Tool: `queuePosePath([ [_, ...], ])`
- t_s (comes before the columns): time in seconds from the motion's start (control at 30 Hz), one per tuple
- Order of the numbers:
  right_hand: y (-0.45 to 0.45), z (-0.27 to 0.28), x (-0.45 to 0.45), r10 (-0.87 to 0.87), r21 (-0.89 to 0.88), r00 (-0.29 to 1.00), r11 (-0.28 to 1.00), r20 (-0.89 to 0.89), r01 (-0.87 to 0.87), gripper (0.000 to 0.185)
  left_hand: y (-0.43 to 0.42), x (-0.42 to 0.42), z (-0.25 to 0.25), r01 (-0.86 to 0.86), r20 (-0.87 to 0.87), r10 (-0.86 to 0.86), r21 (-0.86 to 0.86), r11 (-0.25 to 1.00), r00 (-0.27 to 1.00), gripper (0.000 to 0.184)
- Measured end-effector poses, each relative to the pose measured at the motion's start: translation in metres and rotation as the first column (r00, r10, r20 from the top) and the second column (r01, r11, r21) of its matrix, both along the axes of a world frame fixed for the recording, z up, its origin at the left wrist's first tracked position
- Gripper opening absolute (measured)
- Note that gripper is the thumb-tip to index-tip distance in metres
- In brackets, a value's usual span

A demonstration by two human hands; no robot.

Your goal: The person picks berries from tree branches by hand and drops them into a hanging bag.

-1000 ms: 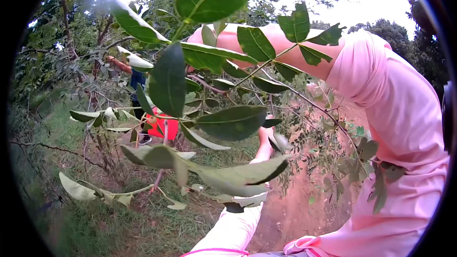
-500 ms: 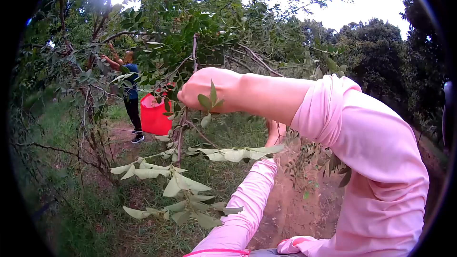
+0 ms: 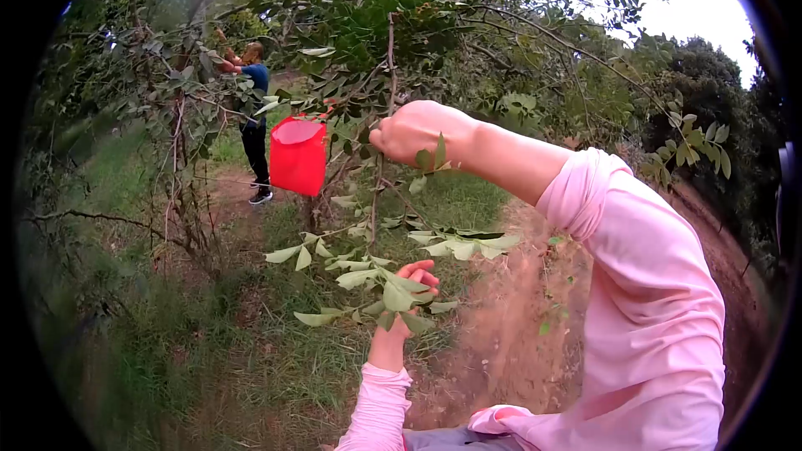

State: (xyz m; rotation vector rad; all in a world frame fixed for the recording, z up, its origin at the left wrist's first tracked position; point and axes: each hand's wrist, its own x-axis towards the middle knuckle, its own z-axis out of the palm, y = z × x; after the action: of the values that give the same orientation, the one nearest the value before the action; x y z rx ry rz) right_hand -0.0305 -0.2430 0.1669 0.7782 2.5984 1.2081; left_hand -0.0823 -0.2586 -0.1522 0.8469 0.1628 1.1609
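Note:
A leafy branch hangs down in the middle of the view. My right hand is closed around its stem at shoulder height, with the back of the hand toward the camera. Pale-backed leaves spread from the lower part of the branch. My left hand is lower down, behind and beside these leaves, palm up with fingers partly spread. Leaves cover part of its palm, and it grips nothing that I can see.
A red bag hangs among the branches at left of centre. Beyond it a person in a blue top stands with raised arms at a tree. A bare twig sticks out at lower left. A dirt path runs through the grass.
The leaves that filled the foreground have dropped lower with the branch, now held in my right hand. My left hand has moved left to the lower leaves. The view has shifted.

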Motion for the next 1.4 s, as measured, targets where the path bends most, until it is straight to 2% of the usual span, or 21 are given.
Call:
queuePosePath([
  [0.07,0.008,-0.012,0.0,0.011,-0.012,1.0,1.0,-0.026,-0.012,0.011,0.001,-0.053,-0.017,-0.234,0.101,0.245,-0.11,0.966,0.964,0.024],
  [0.13,0.017,-0.025,0.0,0.043,-0.014,0.998,0.999,-0.034,-0.043,0.012,-0.009,-0.093,-0.013,-0.464,0.134,0.487,-0.168,0.869,0.863,0.023],
  [0.2,0.026,-0.04,0.002,0.091,-0.016,0.995,0.996,-0.032,-0.092,0.013,-0.013,-0.132,0.002,-0.528,0.109,0.53,-0.049,0.848,0.841,0.023],
  [0.27,0.05,-0.058,0.011,0.119,0.009,0.993,0.993,-0.028,-0.119,0.014,-0.004,-0.14,0.03,-0.672,0.026,0.672,0.066,0.738,0.74,0.021],
  [0.3,0.056,-0.066,0.013,0.096,0.012,0.995,0.995,-0.036,-0.096,0.017,-0.005,-0.146,0.043,-0.674,-0.024,0.688,0.179,0.716,0.725,0.02],
  [0.4,0.072,-0.08,0.019,0.088,-0.048,0.992,0.995,-0.091,-0.093,0.019,0.007,-0.148,0.064,-0.654,-0.259,0.783,0.437,0.618,0.566,0.013],
  [0.43,0.08,-0.087,0.021,0.081,-0.024,0.994,0.996,-0.073,-0.083,0.02,0.012,-0.142,0.073,-0.592,-0.251,0.863,0.641,0.488,0.439,0.012],
  [0.47,0.088,-0.092,0.023,0.089,-0.032,0.994,0.995,-0.055,-0.091,0.019,0.015,-0.136,0.081,-0.506,-0.313,0.869,0.716,0.481,0.384,0.014],
  [0.53,0.1,-0.099,0.029,0.105,-0.04,0.994,0.994,-0.016,-0.106,0.018,0.027,-0.117,0.088,-0.495,-0.294,0.914,0.772,0.399,0.278,0.016],
  [0.57,0.111,-0.107,0.03,0.126,-0.037,0.99,0.991,-0.057,-0.128,0.018,0.035,-0.107,0.089,-0.518,-0.266,0.945,0.79,0.328,0.192,0.02],
  [0.6,0.117,-0.112,0.029,0.182,0.018,0.98,0.983,-0.077,-0.181,0.018,0.043,-0.102,0.09,-0.442,-0.147,0.989,0.889,0.121,-0.025,0.022],
  [0.67,0.128,-0.121,0.024,0.186,0.051,0.974,0.982,-0.127,-0.18,0.016,0.056,-0.09,0.096,-0.434,-0.065,0.984,0.901,-0.014,-0.167,0.023],
  [0.77,0.14,-0.131,0.02,0.244,0.08,0.957,0.969,-0.16,-0.234,0.011,0.075,-0.08,0.115,-0.401,0.012,0.974,0.91,-0.105,-0.227,0.02],
  [0.87,0.156,-0.147,0.024,0.28,0.098,0.937,0.959,-0.211,-0.265,0.009,0.099,-0.073,0.142,-0.419,0.071,0.979,0.896,-0.146,-0.19,0.019],
  [0.9,0.162,-0.159,0.024,0.221,0.103,0.957,0.974,-0.189,-0.204,0.009,0.108,-0.071,0.149,-0.411,0.065,0.984,0.902,-0.13,-0.169,0.018],
  [1.0,0.184,-0.183,0.023,0.308,0.15,0.938,0.947,-0.162,-0.285,0.012,0.135,-0.057,0.157,-0.44,-0.087,0.994,0.897,0.046,-0.073,0.017],
  [1.1,0.205,-0.202,0.02,0.445,0.308,0.884,0.869,-0.145,-0.387,0.023,0.151,-0.04,0.153,-0.389,-0.142,0.97,0.92,0.055,-0.199,0.024],
  [1.13,0.207,-0.206,0.02,0.418,0.277,0.896,0.887,-0.148,-0.368,0.027,0.156,-0.035,0.149,-0.389,-0.169,0.96,0.918,0.07,-0.225,0.025],
  [1.17,0.208,-0.209,0.02,0.391,0.246,0.908,0.905,-0.151,-0.348,0.031,0.163,-0.033,0.144,-0.411,-0.096,0.962,0.912,-0.018,-0.257,0.025],
  [1.3,0.202,-0.208,0.027,0.311,0.15,0.933,0.946,-0.182,-0.286,0.026,0.17,-0.024,0.142,-0.486,-0.153,0.951,0.874,0.004,-0.268,0.024],
  [1.4,0.202,-0.204,0.029,0.37,0.148,0.902,0.927,-0.225,-0.343,0.018,0.179,-0.027,0.145,-0.456,-0.266,0.925,0.882,0.12,-0.271,0.027],
])
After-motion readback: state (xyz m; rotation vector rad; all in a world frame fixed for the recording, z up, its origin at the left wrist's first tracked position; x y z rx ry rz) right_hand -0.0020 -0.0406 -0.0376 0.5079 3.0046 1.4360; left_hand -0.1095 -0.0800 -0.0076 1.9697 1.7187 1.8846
